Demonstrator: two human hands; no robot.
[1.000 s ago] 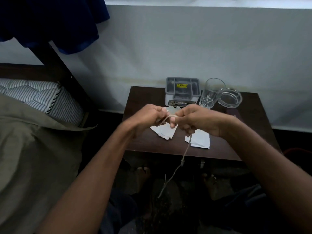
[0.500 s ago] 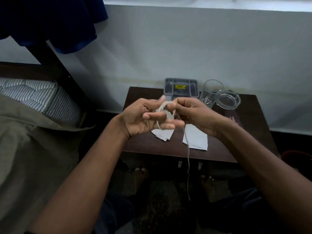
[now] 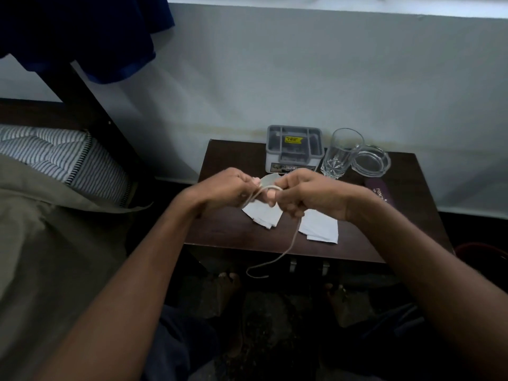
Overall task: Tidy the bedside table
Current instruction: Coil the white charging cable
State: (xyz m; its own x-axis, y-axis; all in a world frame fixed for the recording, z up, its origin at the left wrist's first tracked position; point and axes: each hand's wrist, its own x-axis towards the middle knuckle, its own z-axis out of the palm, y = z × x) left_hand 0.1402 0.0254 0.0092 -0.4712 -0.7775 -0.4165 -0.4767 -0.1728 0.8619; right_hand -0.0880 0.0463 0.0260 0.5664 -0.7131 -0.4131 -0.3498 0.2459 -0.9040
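Above the dark wooden bedside table (image 3: 228, 232), both hands hold a pale cord (image 3: 291, 246). My left hand (image 3: 228, 189) grips coiled loops of it, and my right hand (image 3: 305, 195) pinches the strand beside them. The cord's free end hangs down past the table's front edge and curls up. Two stacks of white folded papers (image 3: 321, 228) lie on the table under the hands. At the back stand a grey organiser box (image 3: 294, 148), a clear drinking glass (image 3: 339, 155) and a glass ashtray (image 3: 371, 162).
A dark purple booklet (image 3: 380, 192) lies at the table's right, partly behind my right wrist. A bed with a striped mattress (image 3: 63, 158) and olive sheet fills the left. Dark blue cloth (image 3: 90, 37) hangs over the bed frame. My bare feet stand below the table.
The hanging tail of the cord has grown shorter and now curls upward. My left hand has turned from palm-up to knuckles-up, with the coil held between both hands.
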